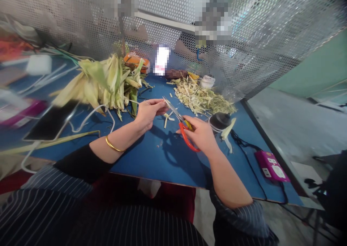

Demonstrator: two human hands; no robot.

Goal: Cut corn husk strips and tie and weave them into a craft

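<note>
My right hand (199,134) is closed round the red handles of a pair of scissors (177,117), whose metal blades point up and left. My left hand (149,112) pinches a thin pale strip of corn husk (167,115) right at the blades; the strip is small and hard to see. A few cut husk bits lie on the blue table (151,159) under the blades. A gold bangle (114,145) sits on my left wrist.
A heap of whole corn husks (105,81) lies at the left, a pile of cut shreds (202,96) behind the scissors. A dark phone (51,121) with white cable, a black round object (220,120), a pink device (271,165) and perforated metal screen (257,29) surround them.
</note>
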